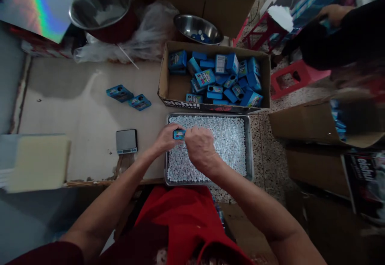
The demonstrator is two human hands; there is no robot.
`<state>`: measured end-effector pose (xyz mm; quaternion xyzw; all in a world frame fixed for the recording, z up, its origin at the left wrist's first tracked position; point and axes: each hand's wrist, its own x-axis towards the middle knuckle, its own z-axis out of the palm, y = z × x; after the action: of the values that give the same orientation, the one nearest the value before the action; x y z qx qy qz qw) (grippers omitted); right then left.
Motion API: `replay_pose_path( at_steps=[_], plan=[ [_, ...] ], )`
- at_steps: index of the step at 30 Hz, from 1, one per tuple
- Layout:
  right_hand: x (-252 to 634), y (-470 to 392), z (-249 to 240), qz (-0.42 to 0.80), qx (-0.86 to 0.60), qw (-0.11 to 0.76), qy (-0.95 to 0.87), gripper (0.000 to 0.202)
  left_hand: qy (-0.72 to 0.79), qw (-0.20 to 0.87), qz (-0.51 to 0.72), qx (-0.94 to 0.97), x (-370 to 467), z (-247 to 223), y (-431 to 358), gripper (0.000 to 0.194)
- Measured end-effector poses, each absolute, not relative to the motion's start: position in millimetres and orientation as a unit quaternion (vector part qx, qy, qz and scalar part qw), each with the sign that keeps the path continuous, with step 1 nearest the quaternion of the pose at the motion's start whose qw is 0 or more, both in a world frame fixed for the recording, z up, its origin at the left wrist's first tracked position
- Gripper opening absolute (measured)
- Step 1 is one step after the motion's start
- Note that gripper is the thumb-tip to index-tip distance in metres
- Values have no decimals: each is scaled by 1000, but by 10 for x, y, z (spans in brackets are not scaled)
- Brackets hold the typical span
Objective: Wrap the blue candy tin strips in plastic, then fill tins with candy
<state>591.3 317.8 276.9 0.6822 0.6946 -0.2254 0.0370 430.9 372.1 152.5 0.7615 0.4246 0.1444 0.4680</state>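
My left hand (167,137) grips a small blue printed box (179,134) over the metal tray (252,164). The tray is filled with small white pellets (231,148). My right hand (201,147) is curled closed against the right end of that box; its fingertips are hidden, so what they hold cannot be made out. Left of the tray, a small digital scale (126,141) lies on the table. Two more blue boxes (140,102) rest on the tabletop behind the scale.
Behind the tray stands an open carton (161,84) of blue boxes. Metal bowls (100,10) and clear plastic bags line the back. A yellowish pad (39,162) lies at left. On the right are red stools (296,78), more cartons (303,126) and another person's dark sleeve (357,28).
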Motion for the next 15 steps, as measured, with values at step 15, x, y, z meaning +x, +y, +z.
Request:
replay_pose_path(
  at_steps=[15],
  plan=[
    [7833, 491, 811, -280, 874, -208, 337, 38, 609, 286, 255, 695, 3305, 960, 4644, 36]
  ],
)
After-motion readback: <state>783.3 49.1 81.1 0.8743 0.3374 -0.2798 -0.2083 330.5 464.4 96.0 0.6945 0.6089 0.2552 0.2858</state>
